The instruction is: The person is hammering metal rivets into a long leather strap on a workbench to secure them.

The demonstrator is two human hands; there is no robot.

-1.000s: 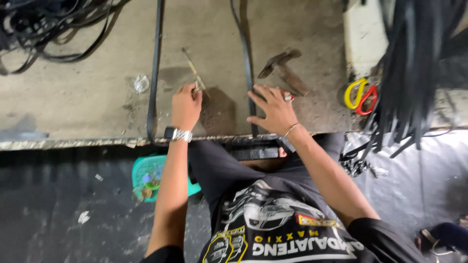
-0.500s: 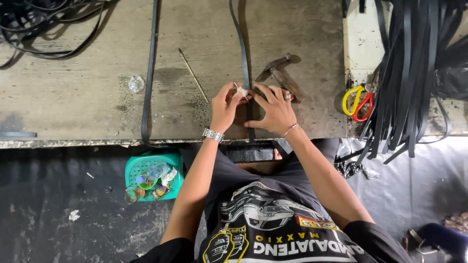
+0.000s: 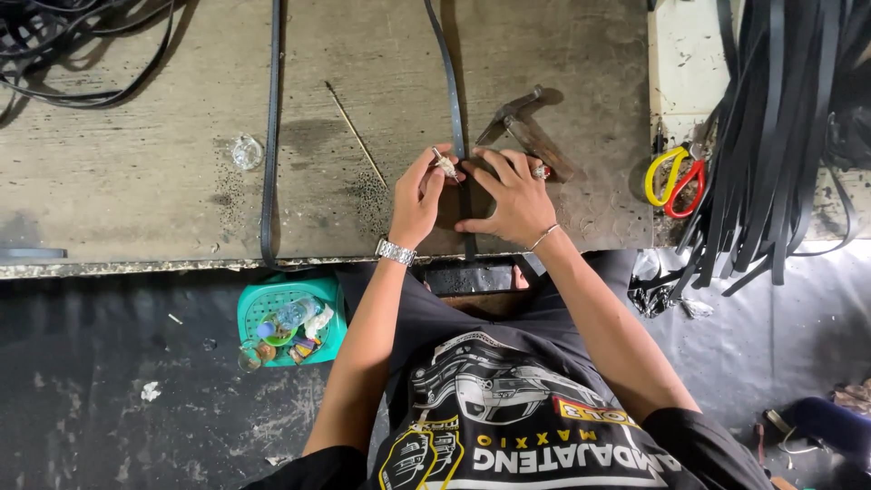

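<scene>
**Both hands now meet on the strap**

On the floor near left sits a green basket point(image 3: 290, 318). On the desk point(image 3: 136, 181), the left hand point(image 3: 419, 195), which a second ago lay flat further left, now pinches a small metal piece point(image 3: 445, 163). The right hand point(image 3: 515, 195) presses open-fingered on the dark strap point(image 3: 451, 91). Just beyond lies a hammer point(image 3: 526, 132); yellow-red scissors point(image 3: 673, 177) lie right.

Open worn wooden bench top point(image 3: 136, 163) left of second black strap point(image 3: 269, 136); rusty hammer point(image 3: 526, 132) (just beside right hand point(image 3: 513, 195)) blocking rightward.
</scene>
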